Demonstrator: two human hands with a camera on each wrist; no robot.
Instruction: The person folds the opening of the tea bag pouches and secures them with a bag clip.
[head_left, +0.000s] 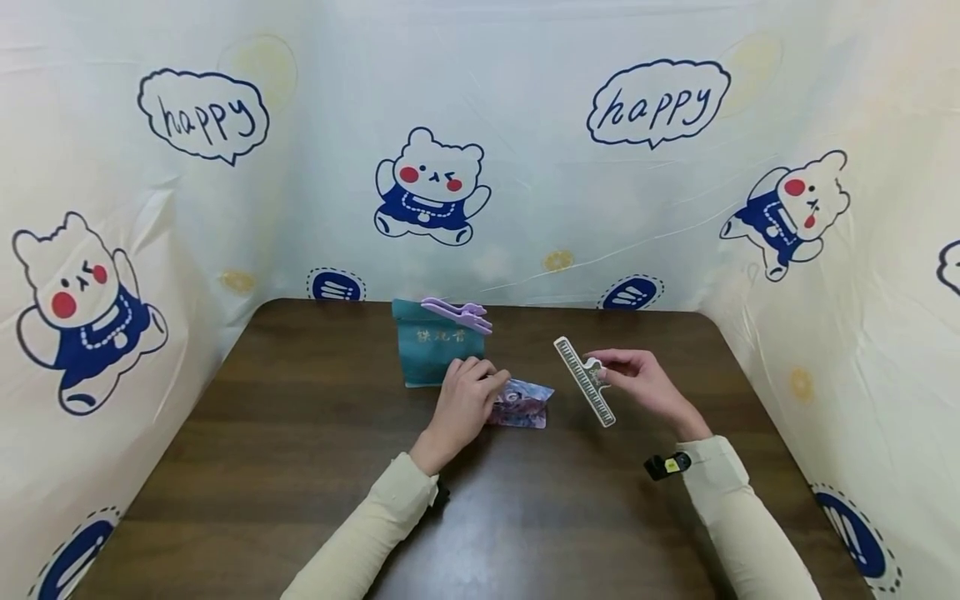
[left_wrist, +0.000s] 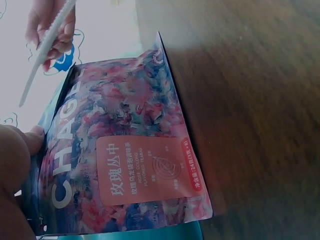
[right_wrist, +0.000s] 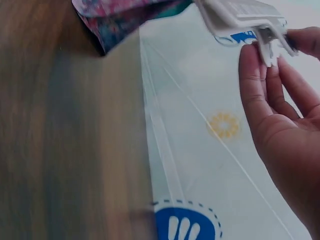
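A colourful pink-and-blue tea pouch [head_left: 525, 404] stands on the table's middle, its printed front filling the left wrist view. My left hand [head_left: 467, 396] pinches the pouch's top edge, the thumb showing against it in the left wrist view; some of its fingers are hidden. To the right, my right hand [head_left: 647, 387] holds a wide white bag clip [head_left: 585, 382] by its grip tabs, raised above the table and apart from the pouch. In the right wrist view, thumb and fingers sit on the tabs of this clip [right_wrist: 245, 15].
Just behind my left hand stands a teal pouch [head_left: 435, 354] with a purple clip [head_left: 457, 315] across its top. A brown wooden table [head_left: 300, 467] lies below, and a printed curtain [head_left: 525, 192] surrounds its back and sides.
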